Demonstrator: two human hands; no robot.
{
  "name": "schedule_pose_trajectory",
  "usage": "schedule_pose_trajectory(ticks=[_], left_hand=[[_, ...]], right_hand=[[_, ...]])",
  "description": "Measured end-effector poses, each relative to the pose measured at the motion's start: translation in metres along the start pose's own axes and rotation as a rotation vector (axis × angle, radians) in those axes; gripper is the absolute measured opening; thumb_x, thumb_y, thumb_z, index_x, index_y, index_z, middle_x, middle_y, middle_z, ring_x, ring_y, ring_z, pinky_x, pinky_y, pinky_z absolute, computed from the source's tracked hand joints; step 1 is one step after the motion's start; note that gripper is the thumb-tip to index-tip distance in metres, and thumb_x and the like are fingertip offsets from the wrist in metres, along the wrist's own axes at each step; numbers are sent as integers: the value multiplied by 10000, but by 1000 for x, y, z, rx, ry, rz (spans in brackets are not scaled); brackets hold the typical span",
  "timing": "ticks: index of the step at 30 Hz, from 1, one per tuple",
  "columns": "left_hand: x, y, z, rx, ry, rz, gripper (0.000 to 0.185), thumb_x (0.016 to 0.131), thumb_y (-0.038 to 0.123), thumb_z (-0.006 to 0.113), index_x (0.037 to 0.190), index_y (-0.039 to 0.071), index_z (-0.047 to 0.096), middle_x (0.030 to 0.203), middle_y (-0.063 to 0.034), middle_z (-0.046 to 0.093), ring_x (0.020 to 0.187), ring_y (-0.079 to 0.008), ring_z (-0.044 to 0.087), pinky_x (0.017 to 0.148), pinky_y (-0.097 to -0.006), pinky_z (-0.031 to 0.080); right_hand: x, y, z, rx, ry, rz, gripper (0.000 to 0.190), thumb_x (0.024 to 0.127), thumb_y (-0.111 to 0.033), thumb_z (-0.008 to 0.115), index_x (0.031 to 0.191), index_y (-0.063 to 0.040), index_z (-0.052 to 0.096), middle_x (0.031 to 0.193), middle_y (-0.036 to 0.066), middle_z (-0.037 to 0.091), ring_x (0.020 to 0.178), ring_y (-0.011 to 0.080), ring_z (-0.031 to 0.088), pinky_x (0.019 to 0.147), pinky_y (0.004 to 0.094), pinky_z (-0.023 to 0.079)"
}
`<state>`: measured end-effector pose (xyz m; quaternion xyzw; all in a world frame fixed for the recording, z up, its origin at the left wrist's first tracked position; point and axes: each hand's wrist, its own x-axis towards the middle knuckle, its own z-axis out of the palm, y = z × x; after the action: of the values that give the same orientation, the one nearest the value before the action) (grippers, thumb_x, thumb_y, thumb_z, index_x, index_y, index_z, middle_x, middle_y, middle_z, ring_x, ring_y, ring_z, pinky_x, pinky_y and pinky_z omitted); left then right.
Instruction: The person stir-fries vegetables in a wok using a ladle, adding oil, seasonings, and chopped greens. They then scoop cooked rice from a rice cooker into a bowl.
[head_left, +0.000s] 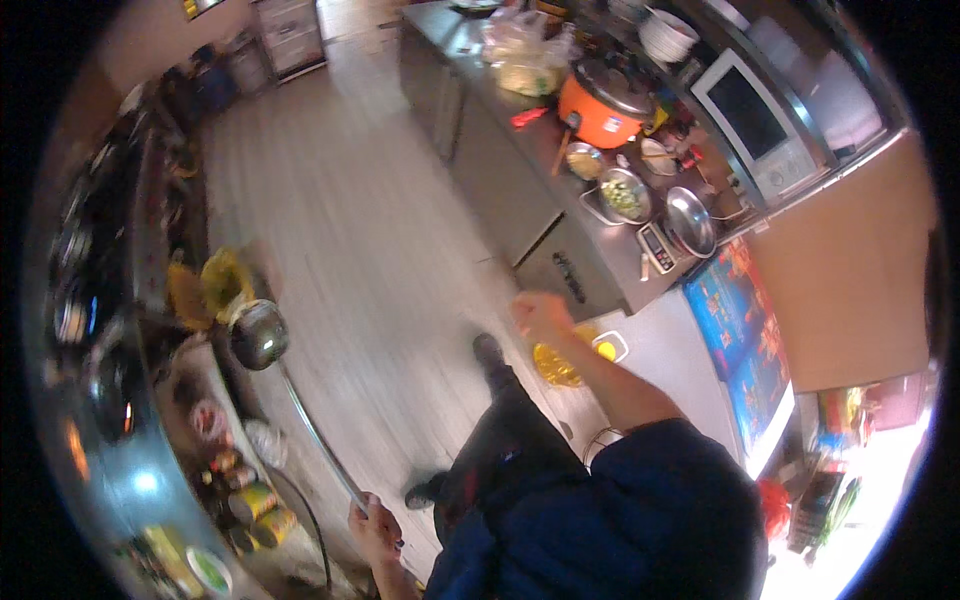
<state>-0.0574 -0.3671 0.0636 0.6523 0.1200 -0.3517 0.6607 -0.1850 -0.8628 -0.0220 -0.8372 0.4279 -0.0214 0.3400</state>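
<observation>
My left hand (376, 526), low in the picture, is closed around the end of a long-handled metal ladle (319, 435). The ladle's round bowl hangs over the floor near the edge of the cooking range, beside a yellow container (223, 283). Blurred by motion, my right hand (541, 315) is in front of the metal cabinet, with its fingers apparently curled; nothing can be made out in it. Under my right forearm, a yellow item (555, 365) and a white-rimmed container (611, 346) with something yellow inside are partly hidden.
Along the left runs a range with a dark wok (112, 379) and an orange flame (77, 450); seasoning containers (262, 514) stand beside it. The right counter holds an orange cooker (604, 109), a bowl of chopped green food (624, 196), a digital scale (658, 249) and a microwave (750, 112).
</observation>
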Motion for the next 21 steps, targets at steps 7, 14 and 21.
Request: schedule_pose_trajectory(ticks=[7, 14, 21], left_hand=[[91, 54, 291, 318, -390, -308, 154, 1003, 204, 630, 974, 74, 552, 605, 41, 441, 426, -58, 393, 383, -253, 310], [128, 114, 443, 773, -615, -360, 147, 996, 191, 654, 942, 71, 590, 592, 39, 498, 446, -48, 443, 407, -247, 328], [150, 132, 515, 1006, -753, -256, 198, 989, 226, 672, 923, 53, 601, 645, 24, 523, 547, -49, 488, 502, -252, 388]], right_hand=[[207, 219, -253, -317, 419, 322, 268, 883, -262, 704, 1111, -124, 731, 1046, 167, 740, 947, 350, 730, 828, 474, 583], [259, 261, -258, -427, 113, 434, 498, 855, -235, 761, 1332, -235, 620, 1252, 211, 588, 1116, 416, 673, 918, 506, 566], [250, 275, -278, -293, 196, 344, 254, 869, -171, 712, 1117, -164, 765, 1096, 164, 697, 1045, 358, 696, 903, 479, 564]])
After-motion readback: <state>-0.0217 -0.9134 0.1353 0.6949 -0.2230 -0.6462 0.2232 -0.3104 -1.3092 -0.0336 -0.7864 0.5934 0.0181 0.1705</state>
